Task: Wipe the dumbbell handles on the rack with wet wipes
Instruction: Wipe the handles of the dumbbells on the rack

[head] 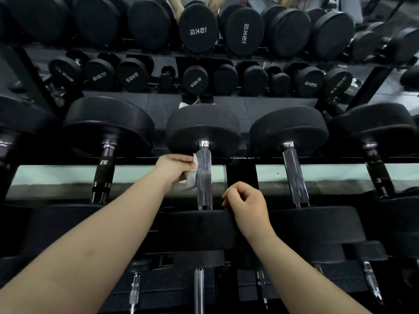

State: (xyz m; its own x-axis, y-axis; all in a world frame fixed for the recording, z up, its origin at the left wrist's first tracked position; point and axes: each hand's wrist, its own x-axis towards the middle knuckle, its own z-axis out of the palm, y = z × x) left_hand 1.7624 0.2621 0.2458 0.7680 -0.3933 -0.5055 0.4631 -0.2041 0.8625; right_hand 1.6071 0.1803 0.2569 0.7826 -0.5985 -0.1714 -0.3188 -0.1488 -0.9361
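Pressing a crumpled wet wipe (191,179) against the left flank of a knurled chrome handle (204,177), the left hand (175,166) was seen from the head camera with its fingers (184,158) pinched on the wipe. It was high on the bar, just below the far rubber head (204,128). That dumbbell lay in the middle of the rack's (68,160) upper tier, its handle bridging the gap between the far rail and the near one. The right hand (247,207) sat on the top edge of the near head (199,227), fingers curled into a fist with nothing showing in them. It seemed to be steadying the weight.

To do this step well, the wipe probably needed to wrap round the bar rather than touch one side only. It would then travel the whole length from far collar to near collar with a twist of the wrist, since knurling holds grime in its grooves. Firm pressure looked safe: the heads were cradled and the bar would hardly roll, more so with the right hand on the near head. The underside would be easy to miss from this angle.

As for holders, no wipe packet or bin appeared in view. The rack alone carried things: a chrome-handled dumbbell (294,175) just to the right, a black-handled dumbbell (104,171) to the left, and more handles (199,291) on the tier below. A mirror (127,103) behind repeated rows of heads with reversed weight marks.
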